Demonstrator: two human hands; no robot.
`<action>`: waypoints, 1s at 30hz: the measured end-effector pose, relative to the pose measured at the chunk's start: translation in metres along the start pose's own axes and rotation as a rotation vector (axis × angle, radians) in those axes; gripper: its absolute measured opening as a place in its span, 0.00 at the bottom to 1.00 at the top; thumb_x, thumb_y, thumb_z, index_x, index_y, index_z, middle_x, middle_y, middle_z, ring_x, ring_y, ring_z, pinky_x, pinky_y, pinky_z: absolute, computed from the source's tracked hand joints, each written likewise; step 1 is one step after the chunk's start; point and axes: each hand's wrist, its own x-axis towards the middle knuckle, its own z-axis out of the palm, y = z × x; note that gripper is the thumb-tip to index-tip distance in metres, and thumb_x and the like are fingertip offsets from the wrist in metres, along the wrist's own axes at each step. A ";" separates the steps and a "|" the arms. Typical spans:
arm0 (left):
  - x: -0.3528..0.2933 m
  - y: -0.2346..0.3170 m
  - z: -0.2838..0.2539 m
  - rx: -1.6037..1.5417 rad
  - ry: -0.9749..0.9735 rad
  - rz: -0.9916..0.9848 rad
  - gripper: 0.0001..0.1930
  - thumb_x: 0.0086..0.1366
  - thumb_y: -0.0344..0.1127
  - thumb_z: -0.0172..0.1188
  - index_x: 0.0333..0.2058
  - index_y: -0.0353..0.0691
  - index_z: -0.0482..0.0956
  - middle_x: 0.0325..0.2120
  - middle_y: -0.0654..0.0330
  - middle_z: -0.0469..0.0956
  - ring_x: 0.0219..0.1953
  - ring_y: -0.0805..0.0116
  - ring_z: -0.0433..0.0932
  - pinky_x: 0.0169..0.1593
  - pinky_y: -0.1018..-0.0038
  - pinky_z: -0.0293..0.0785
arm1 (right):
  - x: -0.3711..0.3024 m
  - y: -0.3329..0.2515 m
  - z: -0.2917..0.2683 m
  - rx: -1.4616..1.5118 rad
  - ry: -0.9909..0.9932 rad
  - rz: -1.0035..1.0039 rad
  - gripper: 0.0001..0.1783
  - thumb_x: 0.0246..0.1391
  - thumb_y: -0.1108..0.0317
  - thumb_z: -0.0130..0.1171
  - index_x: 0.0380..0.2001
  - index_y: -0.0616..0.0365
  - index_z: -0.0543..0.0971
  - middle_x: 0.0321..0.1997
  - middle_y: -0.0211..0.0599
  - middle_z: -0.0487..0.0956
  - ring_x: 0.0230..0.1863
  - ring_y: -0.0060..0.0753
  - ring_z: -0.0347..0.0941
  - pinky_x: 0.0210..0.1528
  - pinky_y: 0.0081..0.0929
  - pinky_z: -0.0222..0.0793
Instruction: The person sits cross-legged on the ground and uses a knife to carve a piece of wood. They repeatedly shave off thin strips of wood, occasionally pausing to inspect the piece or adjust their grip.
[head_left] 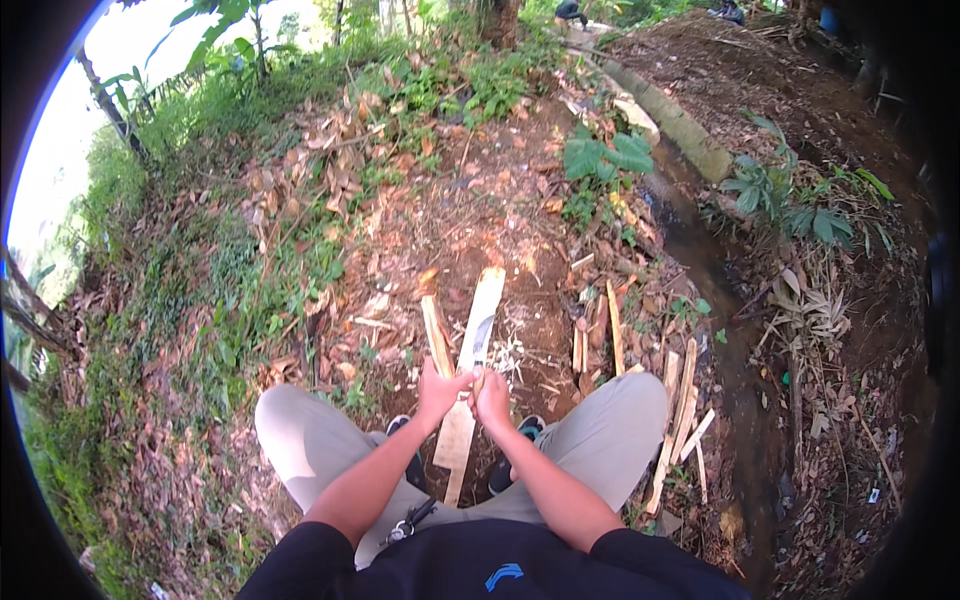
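Between my knees a long pale wooden board (455, 437) lies lengthwise, its far end on the brown soil. My left hand (436, 394) is closed around a narrow split stick of wood (436, 333), which points away from me along the board's left side. My right hand (490, 399) grips a knife (483, 338) with a grey blade that lies over the board and points away. Its handle is mostly hidden in my fingers. The left thumb reaches across to the knife near my right hand. Pale wood shavings (508, 362) are scattered just right of the blade.
Several split wood strips (676, 425) lie beyond my right knee, with more upright-looking pieces (614, 328) farther out. A muddy ditch (738, 400) runs along the right, edged by a concrete slab (675, 125). Dry leaves and green plants (605, 155) cover the slope. A person (571, 12) sits far off.
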 end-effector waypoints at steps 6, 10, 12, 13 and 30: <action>-0.001 0.024 0.003 0.077 -0.009 -0.004 0.29 0.46 0.40 0.77 0.39 0.34 0.68 0.29 0.56 0.77 0.28 0.71 0.77 0.28 0.73 0.76 | 0.008 -0.005 0.003 -0.217 0.113 -0.175 0.22 0.65 0.63 0.31 0.25 0.64 0.71 0.12 0.39 0.70 0.11 0.31 0.66 0.15 0.32 0.62; -0.001 0.032 0.005 -0.012 0.000 0.005 0.26 0.49 0.37 0.75 0.39 0.35 0.67 0.28 0.58 0.76 0.28 0.73 0.78 0.27 0.74 0.76 | 0.015 0.003 0.001 -0.370 0.178 -0.283 0.19 0.63 0.63 0.37 0.26 0.65 0.72 0.16 0.42 0.73 0.16 0.35 0.71 0.23 0.36 0.66; -0.014 0.067 0.013 -0.127 -0.015 -0.024 0.24 0.50 0.35 0.73 0.39 0.35 0.68 0.28 0.60 0.75 0.28 0.73 0.77 0.28 0.75 0.75 | 0.012 -0.007 -0.004 -0.475 0.239 -0.324 0.18 0.63 0.63 0.40 0.27 0.66 0.71 0.20 0.49 0.74 0.22 0.43 0.74 0.29 0.42 0.67; -0.011 0.058 0.004 -0.112 0.014 -0.016 0.24 0.50 0.34 0.73 0.39 0.34 0.68 0.28 0.59 0.75 0.28 0.73 0.76 0.29 0.75 0.74 | 0.003 -0.019 0.008 -0.475 0.220 -0.356 0.18 0.63 0.62 0.40 0.27 0.66 0.71 0.20 0.51 0.74 0.23 0.46 0.74 0.30 0.43 0.67; 0.017 0.040 -0.032 -0.080 0.145 0.009 0.27 0.48 0.34 0.75 0.40 0.33 0.66 0.27 0.58 0.75 0.25 0.72 0.77 0.24 0.77 0.75 | -0.102 -0.409 -0.060 -0.082 -0.012 -1.230 0.21 0.66 0.53 0.41 0.48 0.56 0.75 0.49 0.36 0.76 0.46 0.26 0.70 0.43 0.27 0.69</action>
